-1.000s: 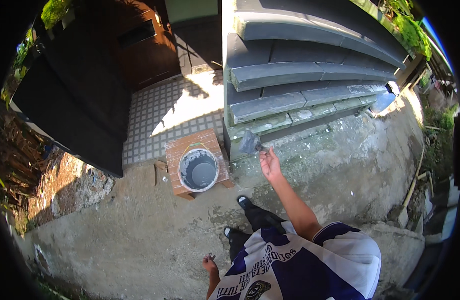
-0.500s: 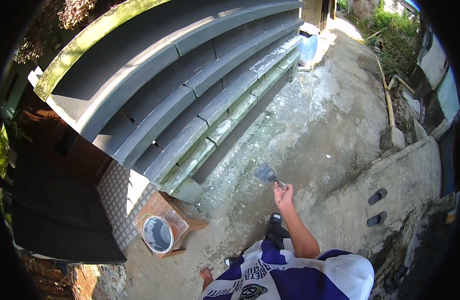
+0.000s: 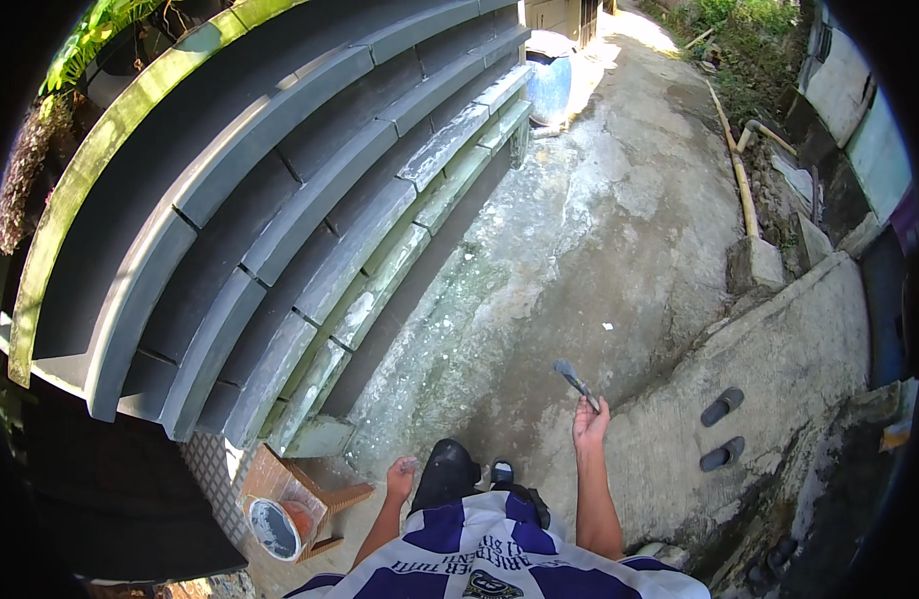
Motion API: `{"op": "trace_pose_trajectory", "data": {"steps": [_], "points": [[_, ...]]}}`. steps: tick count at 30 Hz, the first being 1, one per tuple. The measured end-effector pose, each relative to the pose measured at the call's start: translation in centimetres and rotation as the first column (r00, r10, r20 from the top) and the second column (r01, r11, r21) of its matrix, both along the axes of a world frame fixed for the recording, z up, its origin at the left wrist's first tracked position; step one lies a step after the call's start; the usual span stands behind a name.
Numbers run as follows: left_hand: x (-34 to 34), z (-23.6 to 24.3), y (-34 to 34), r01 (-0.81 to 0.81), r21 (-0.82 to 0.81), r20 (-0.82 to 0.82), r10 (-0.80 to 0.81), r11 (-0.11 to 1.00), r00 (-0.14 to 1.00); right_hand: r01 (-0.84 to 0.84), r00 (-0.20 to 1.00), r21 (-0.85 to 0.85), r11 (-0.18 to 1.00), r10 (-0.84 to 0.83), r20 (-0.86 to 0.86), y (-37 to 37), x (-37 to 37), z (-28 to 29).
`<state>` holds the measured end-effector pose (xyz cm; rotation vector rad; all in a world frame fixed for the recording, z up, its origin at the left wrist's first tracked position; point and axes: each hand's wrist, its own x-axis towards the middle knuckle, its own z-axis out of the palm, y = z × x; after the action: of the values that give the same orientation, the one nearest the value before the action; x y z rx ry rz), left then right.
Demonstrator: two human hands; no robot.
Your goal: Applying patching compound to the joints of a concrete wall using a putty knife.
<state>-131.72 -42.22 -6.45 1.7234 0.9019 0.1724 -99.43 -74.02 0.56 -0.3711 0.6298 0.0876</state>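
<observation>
In my right hand (image 3: 590, 427) is a paintbrush (image 3: 571, 378), held by its handle with the grey-coated bristles pointing up and to the left, clear of any surface. My left hand (image 3: 400, 479) hangs beside my dark-clad knee, its fingers curled in and no object visible in them. Left of it stands a small brown stool (image 3: 325, 496) bearing a paint bucket (image 3: 277, 527) with grey paint smeared around its inside. A long stepped structure (image 3: 310, 240) curves along the left, its upper tiers dark grey and its lowest ledge (image 3: 365, 299) pale, greenish and weathered.
A rough concrete path (image 3: 619, 230) runs ahead. A blue barrel (image 3: 548, 88) stands at the structure's far end. Two dark sandals (image 3: 722, 406) lie on a raised slab (image 3: 779, 344) at the right. Yellowish pipe (image 3: 739, 170) borders the path, with greenery beyond.
My right hand has turned the brush from flat-on to edge-on. My left hand has come up and forward beside my knee. The view has shifted, so the structure and bucket sit further left.
</observation>
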Motion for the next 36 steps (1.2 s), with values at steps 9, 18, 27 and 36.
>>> {"op": "trace_pose_trajectory", "data": {"steps": [9,18,27,36], "points": [[8.0,-5.9,4.0,-0.583,-0.538,-0.371,0.450,0.609,0.812,0.145,0.986,-0.430,0.891,-0.167,-0.012,2.3,10.5,-0.1],[29.0,-6.2,10.4,-0.566,-0.440,-0.319,0.468,0.697,0.824,-0.052,0.995,-0.655,0.754,-0.015,-0.096,9.5,29.4,3.0],[50.2,0.7,13.9,-0.227,-0.534,0.054,0.301,0.814,0.952,-0.374,0.927,-0.462,0.804,0.310,-0.210,25.8,49.6,5.7],[50.9,-0.3,10.8,-0.861,-0.358,0.011,0.924,0.361,0.383,-0.868,0.489,-0.035,0.495,0.842,-0.225,40.9,65.9,-0.5]]}}
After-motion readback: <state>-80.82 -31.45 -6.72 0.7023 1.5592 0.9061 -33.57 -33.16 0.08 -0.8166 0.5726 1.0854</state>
